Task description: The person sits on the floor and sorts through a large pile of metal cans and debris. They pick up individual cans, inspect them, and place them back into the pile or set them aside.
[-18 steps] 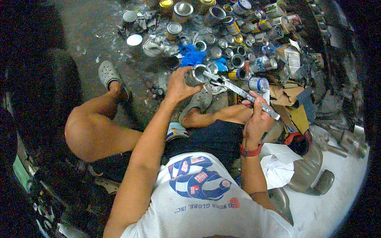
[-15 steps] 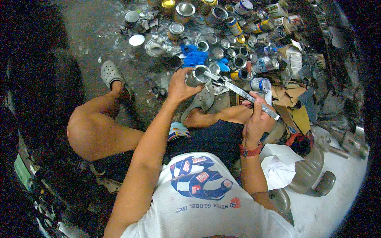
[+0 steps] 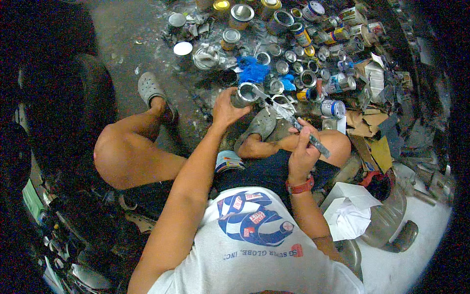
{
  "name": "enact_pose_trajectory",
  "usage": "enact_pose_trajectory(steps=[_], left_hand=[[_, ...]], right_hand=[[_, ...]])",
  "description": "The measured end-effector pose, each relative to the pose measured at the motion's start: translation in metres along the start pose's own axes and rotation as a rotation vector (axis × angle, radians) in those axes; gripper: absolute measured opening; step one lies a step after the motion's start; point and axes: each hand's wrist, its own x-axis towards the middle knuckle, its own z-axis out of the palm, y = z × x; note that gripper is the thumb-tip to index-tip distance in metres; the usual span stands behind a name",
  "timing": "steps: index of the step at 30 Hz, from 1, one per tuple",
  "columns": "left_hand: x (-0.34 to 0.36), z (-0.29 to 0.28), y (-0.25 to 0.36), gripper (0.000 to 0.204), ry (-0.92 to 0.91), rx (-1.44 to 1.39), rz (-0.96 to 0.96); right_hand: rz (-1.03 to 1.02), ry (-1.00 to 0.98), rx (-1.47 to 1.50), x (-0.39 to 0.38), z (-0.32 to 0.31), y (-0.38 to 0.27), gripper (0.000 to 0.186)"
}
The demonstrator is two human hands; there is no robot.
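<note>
Left hand [image 3: 226, 110] cups the likely light, stiff can [image 3: 242, 97] by its wall, right hand [image 3: 304, 156] grips the stick [image 3: 283, 115] by its near half.

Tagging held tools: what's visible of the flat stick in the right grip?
The flat stick is long and narrow, pale grey with darker smears and a dark patch toward its can end; whether it is wood or metal can't be told. Held in the right grip, it slants up and leftward in the view, its whitish far end at the mouth of the open can. Contact with the can is unclear. The near end juts past the grip, toward the lower right.
</note>
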Motion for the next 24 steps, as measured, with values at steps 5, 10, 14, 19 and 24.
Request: enact_pose_trajectory(steps=[5,10,14,19,24], left_hand=[[-0.001,0.002,-0.003,0.081,0.012,-0.001,-0.017],[-0.004,0.003,-0.007,0.081,0.002,0.019,-0.014],[-0.006,0.002,-0.01,0.089,-0.02,-0.007,-0.019],[-0.006,0.0,-0.008,0.09,0.033,-0.056,0.08],[-0.001,-0.007,0.005,0.088,0.078,-0.105,0.178]], right_hand=[[-0.158,-0.045,-0.126,-0.002,0.002,0.015,0.028],[-0.074,-0.027,-0.041,-0.003,0.009,0.011,0.028],[0.05,-0.016,-0.018,0.013,-0.003,0.024,0.03],[0.281,-0.032,0.345,0.052,-0.018,0.046,0.036],[0.34,-0.122,0.526,0.082,-0.041,0.049,0.038]])
